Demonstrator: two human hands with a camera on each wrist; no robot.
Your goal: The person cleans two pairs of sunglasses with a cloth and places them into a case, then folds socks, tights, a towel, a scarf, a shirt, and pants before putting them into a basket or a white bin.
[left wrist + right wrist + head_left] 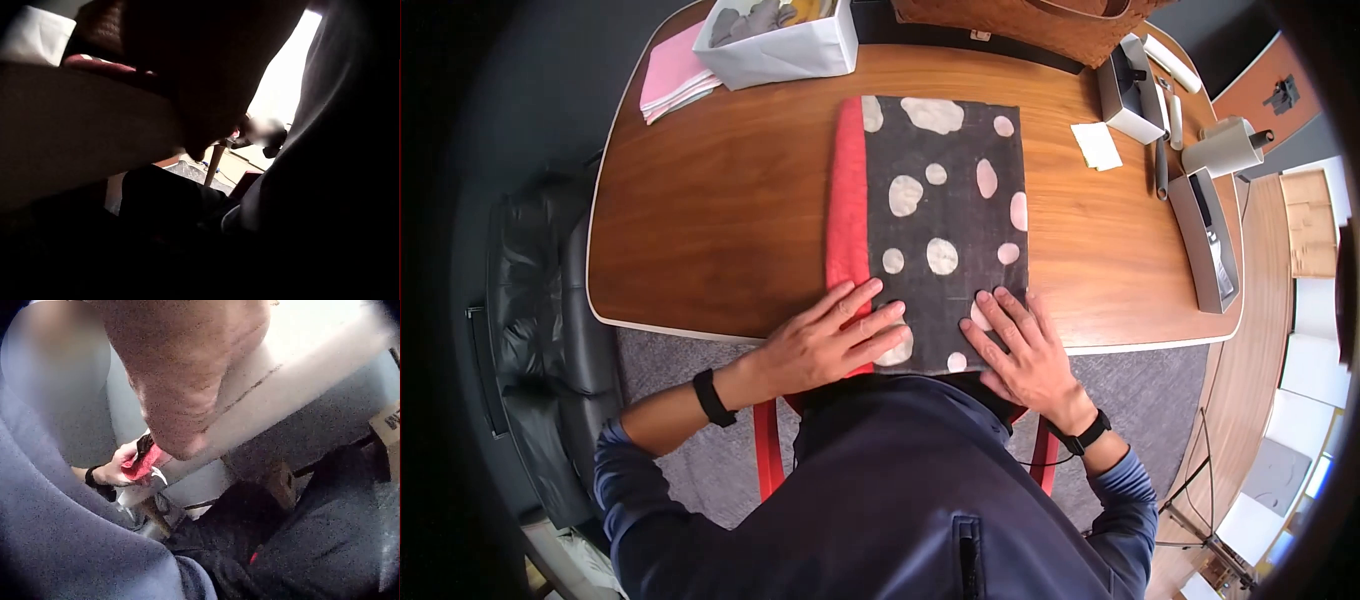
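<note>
A folded black cloth (pixel 920 225) with white and pink spots lies on the wooden table, its long side running away from the person. Along its left side shows a red strip (pixel 848 200). The left hand (pixel 832 335) rests on the near left corner, fingers extended across the red strip onto the spotted part. On the near right corner rests the right hand (pixel 1022 350), fingers spread over the cloth. The near end of the cloth reaches the table's front edge. In the right wrist view, a red end of the cloth (pixel 140 465) shows at the left hand, with a thin white strip hanging beside it.
At the back left stand a white fabric bin (pixel 785 50) and a stack of pink and white cloths (pixel 675 70). A brown bag (pixel 1030 25) is at the back. White paper (pixel 1097 146), a grey open box (pixel 1203 240) and a white mug (pixel 1222 148) lie rightward.
</note>
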